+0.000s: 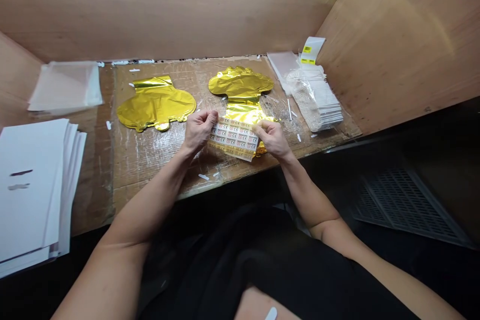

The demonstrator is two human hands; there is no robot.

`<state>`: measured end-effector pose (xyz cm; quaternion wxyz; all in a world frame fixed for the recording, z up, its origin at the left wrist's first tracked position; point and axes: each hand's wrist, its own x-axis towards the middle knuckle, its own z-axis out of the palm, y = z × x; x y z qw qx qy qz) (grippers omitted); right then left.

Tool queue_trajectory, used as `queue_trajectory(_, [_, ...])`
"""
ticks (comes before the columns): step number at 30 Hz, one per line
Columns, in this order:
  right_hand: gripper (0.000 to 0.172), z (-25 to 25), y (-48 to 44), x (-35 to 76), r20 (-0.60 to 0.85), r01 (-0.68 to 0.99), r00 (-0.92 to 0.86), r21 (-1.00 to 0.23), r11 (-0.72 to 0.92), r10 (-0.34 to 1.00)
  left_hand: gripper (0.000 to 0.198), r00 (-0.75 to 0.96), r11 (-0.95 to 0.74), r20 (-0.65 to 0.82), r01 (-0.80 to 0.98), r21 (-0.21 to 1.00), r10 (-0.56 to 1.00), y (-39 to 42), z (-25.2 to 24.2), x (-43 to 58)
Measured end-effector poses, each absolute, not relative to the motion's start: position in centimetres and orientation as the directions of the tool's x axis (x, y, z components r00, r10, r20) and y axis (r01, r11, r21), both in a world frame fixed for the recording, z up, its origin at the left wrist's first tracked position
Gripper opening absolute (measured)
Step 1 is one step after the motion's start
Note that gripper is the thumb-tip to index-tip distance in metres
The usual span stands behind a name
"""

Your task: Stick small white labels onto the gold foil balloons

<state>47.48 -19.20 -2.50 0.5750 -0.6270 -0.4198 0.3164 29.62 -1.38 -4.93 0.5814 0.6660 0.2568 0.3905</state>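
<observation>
A sheet of small printed stickers point(234, 136), with rows of CE marks and red circles, is stretched between my two hands. My left hand point(200, 130) pinches its left edge, and my right hand point(273, 137) pinches the right edge near the upper corner. Just behind and partly beneath the sheet lies a stack of gold foil balloons point(242, 85), flat on the cardboard; the sheet and right hand hide some of it. Left of that rests another flat gold foil balloon stack point(157, 103), close to my left hand.
White papers point(32, 180) are piled at the left, with clear plastic bags point(67, 85) behind them. On the right stand a bundle of folded white labels point(324, 97) and a clear bag point(281, 67). Wooden walls point(180, 10) enclose the cardboard-covered table point(150, 157). A dark plastic crate point(408, 200) sits lower right.
</observation>
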Motion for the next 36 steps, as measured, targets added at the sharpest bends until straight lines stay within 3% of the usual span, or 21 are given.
queue_trajectory(6, [0.046, -3.1, -19.4, 46.6, 0.056, 0.183, 0.557, -0.982, -0.056, 0.829, 0.058, 0.66, -0.081, 0.13, -0.104, 0.991, 0.74, -1.6, -5.4, 29.9])
queue_trajectory(9, [0.041, -3.3, -19.8, 47.1, 0.021, 0.18, 0.522, -0.98, -0.086, 0.852, 0.049, 0.692, -0.069, 0.092, -0.062, 0.996, 0.716, -1.8, -5.9, 30.1])
queue_trajectory(14, [0.033, -2.5, -19.9, 47.9, 0.128, 0.38, 0.452, -0.923, -0.06, 0.883, 0.037, 0.672, -0.133, 0.108, -0.014, 0.991, 0.733, -2.1, -5.9, 30.1])
queue_trajectory(18, [0.016, -2.1, -19.5, 47.7, 0.22, 0.597, 0.355, -0.802, -0.039, 0.909, 0.036, 0.685, -0.151, 0.101, 0.013, 0.989, 0.722, -2.4, -5.6, 30.0])
queue_trajectory(23, [0.023, -2.9, -19.8, 47.8, 0.356, 0.851, 0.208, -0.525, 0.011, 0.911, 0.04, 0.685, -0.171, 0.112, 0.019, 0.985, 0.72, -2.4, -5.5, 30.0])
queue_trajectory(26, [0.027, -3.4, -20.2, 48.1, 0.328, 0.924, 0.115, -0.381, 0.019, 0.938, 0.041, 0.68, -0.158, 0.108, 0.011, 0.987, 0.725, -2.5, -5.5, 30.0])
queue_trajectory(30, [0.023, -4.0, -20.3, 48.2, 0.337, 0.956, 0.011, -0.281, 0.089, 0.941, 0.041, 0.683, -0.123, 0.089, 0.002, 0.992, 0.725, -2.7, -5.5, 30.2])
queue_trajectory(33, [0.021, -4.3, -20.3, 47.7, 0.368, 0.946, 0.002, -0.303, 0.118, 0.93, 0.041, 0.677, -0.14, 0.104, -0.001, 0.99, 0.728, -2.7, -5.5, 30.3])
queue_trajectory(36, [0.019, -4.0, -20.3, 47.4, 0.459, 0.872, 0.158, -0.481, 0.095, 0.875, 0.04, 0.677, -0.195, 0.123, 0.03, 0.98, 0.725, -1.9, -5.1, 29.9])
